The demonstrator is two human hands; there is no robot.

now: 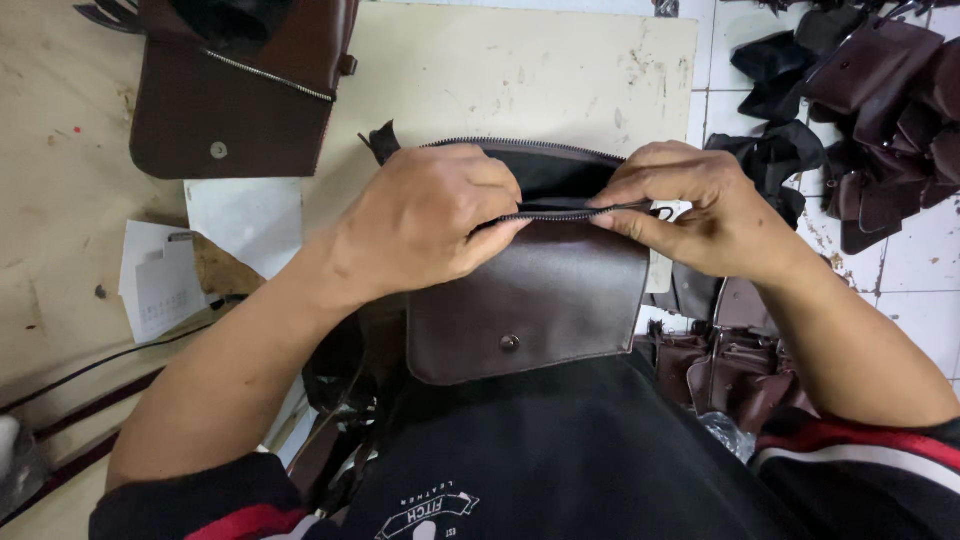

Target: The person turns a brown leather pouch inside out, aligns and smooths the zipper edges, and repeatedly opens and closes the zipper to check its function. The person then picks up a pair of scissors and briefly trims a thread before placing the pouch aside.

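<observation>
Holding a dark brown leather bag (530,300) against the lap, the person works at its top opening. The left hand (425,225) is closed in a pinch on the near zipper line (560,214), thumb and fingers pressed together where the teeth begin. The right hand (700,215) is likewise closed, pinching the same zipper line at its other end, so the stretch between the two hands is pulled taut and straight.

Condition of the bag: the front flap pocket is formed and carries a metal snap (509,342); a black lining (560,175) shows in the mouth of the bag. A second row of zipper teeth (520,146) runs along the far edge, well apart from the near one, so the mouth stands open. Whether a slider is fitted cannot be told; the fingers cover both ends.

Judgement: the body of the bag appears assembled, and work is at the closure. The zipper is not yet shut, and no strap is visibly attached.

Surroundings: a similar brown bag (235,110) lies on the pale worktable (520,70) to the upper left, beside loose paper sheets (165,280). A heap of brown and black leather pieces (870,110) lies on the tiled floor (910,280) to the right.
</observation>
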